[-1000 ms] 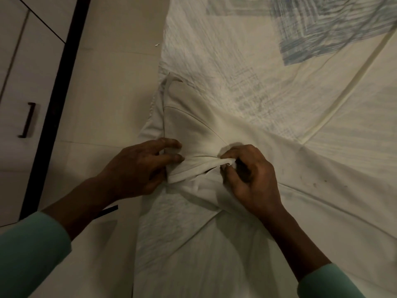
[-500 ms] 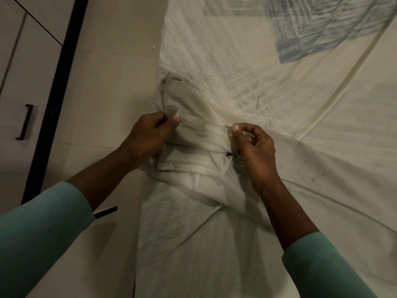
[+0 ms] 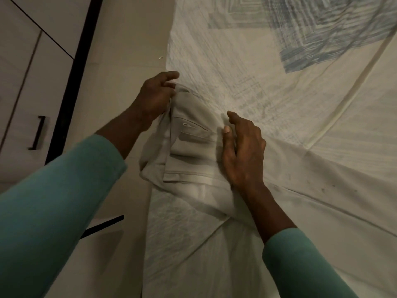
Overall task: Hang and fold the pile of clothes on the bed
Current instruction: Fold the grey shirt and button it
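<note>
**sockdrawer_99:** ok so where are the trousers (image 3: 193, 147) at right now?

**foldnerd:** Beige pair, folded into a compact bundle. They're lying on the bed (image 3: 322, 179), right at its left edge. A bit of the cloth pokes out past that edge, over the tiled floor (image 3: 120, 87). A buttonhole, a pocket slit and the waistband all face up.

**sockdrawer_99:** and the hands?

**foldnerd:** The left hand (image 3: 154, 97) is at the far left corner of the bundle. Its fingers are curled in and gripping the cloth there, except the index, which sticks out straight and touches nothing. The right hand (image 3: 245, 153) sits along the right side of the bundle. Its fingers are loosely bent and spread apart, not clamped on anything. The thumb lies against the fabric and the index is lifted clear of it. Can't tell if the palm is actually pressing down.

**sockdrawer_99:** anything else in shot?

**foldnerd:** Teal sleeves (image 3: 53, 211) on both arms. The bed has a white sheet with a blue-grey printed patch (image 3: 322, 35) toward the far right, well apart from the trousers. Across the floor on the left there's a pale wardrobe (image 3: 21, 72) with a black handle (image 3: 37, 132).
</note>
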Demonstrator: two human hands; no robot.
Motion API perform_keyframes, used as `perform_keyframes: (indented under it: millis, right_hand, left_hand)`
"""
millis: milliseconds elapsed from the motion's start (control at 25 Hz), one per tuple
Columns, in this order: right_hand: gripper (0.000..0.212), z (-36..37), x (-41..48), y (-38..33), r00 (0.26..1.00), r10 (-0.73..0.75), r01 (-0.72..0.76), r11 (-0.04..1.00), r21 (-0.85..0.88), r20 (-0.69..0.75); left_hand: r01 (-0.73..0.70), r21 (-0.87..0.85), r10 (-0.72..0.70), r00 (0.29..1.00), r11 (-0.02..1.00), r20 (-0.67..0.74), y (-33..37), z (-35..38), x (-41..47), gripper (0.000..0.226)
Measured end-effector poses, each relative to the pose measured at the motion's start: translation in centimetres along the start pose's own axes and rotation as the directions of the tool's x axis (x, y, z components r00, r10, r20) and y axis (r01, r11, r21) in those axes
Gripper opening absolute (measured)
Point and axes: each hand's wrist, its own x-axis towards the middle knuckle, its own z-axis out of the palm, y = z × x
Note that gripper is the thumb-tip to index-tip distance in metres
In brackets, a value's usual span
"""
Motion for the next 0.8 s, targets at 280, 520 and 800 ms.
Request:
perform_keyframes:
  millis: [280, 520, 800]
  right_hand:
    - [0.025, 1.0, 2.9, 1.1, 0.984, 0.161, -0.163, 0.987, 0.018, 0.080]
    - [0.029, 2.0, 2.4, 1.9, 0.997, 0.076, -0.076, 0.996, -0.051, 0.008]
    - [0.041, 2.4, 2.3, 1.9, 1.000, 0.023, -0.021, 0.990, -0.136, 0.012]
  left_hand:
    - [-0.066, 0.274, -0.050, 0.917, 0.959, 0.395, 1.6, -3.4, 3.0, 0.023]
    - [0.155, 0.162, -0.187, 0.961, 0.975, 0.205, 0.0, -2.7, 3.4, 0.010]
    - [-0.219, 0.616, 0.484, 0.822, 0.756, -0.301, -1.1, 1.1, -3.4, 0.023]
